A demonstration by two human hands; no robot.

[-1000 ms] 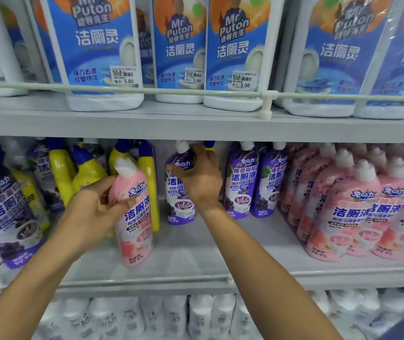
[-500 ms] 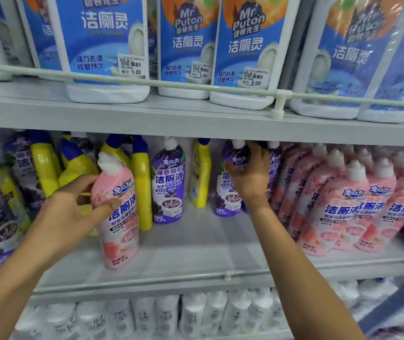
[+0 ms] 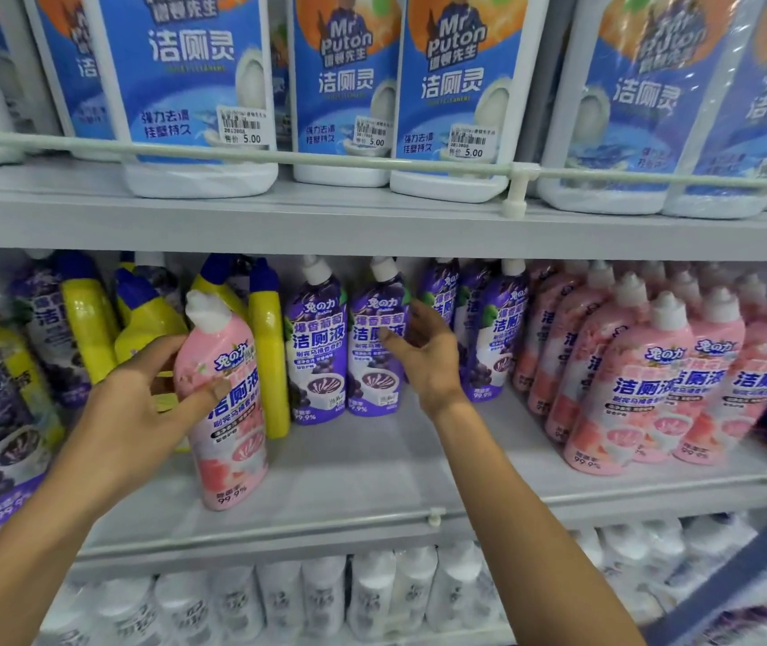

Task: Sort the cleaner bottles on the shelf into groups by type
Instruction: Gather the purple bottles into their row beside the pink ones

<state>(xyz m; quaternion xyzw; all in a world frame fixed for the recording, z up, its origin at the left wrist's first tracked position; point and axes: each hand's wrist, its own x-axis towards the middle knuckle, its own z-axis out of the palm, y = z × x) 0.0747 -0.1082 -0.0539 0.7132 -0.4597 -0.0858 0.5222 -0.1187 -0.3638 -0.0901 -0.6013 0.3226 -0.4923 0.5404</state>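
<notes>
**Pink bottle** (image 3: 232, 440): glossy plastic, tapered neck, white cap. The label reads 兔の力, 洁厕液 and 99.9%. Your left hand (image 3: 134, 412) grips it below the neck with the thumb across the label. It stands slightly tilted near the front of the middle shelf (image 3: 372, 463).

**Purple bottle** (image 3: 367, 375): same brand and shape, with a grape picture and 爆香葡萄 洁厕液. Your right hand (image 3: 423, 356) is released, fingers loosely spread just in front of it; you cannot tell whether it touches. A purple twin (image 3: 314, 347) stands just beside it, and further purple bottles (image 3: 489, 328) stand past your hand.

**Yellow bottles** (image 3: 270, 347): plain plastic with angled blue caps, behind the pink bottle.

**Pink group** (image 3: 628, 380): packed rows at the right end of the shelf.

**White jugs** (image 3: 195, 86): on the upper shelf behind a pale rail (image 3: 279, 156). Blue labels read Mr Puton 洁厕灵, with stickers marked 5.00.

**White bottles** (image 3: 325, 594): on the lower shelf, writing blurred.
</notes>
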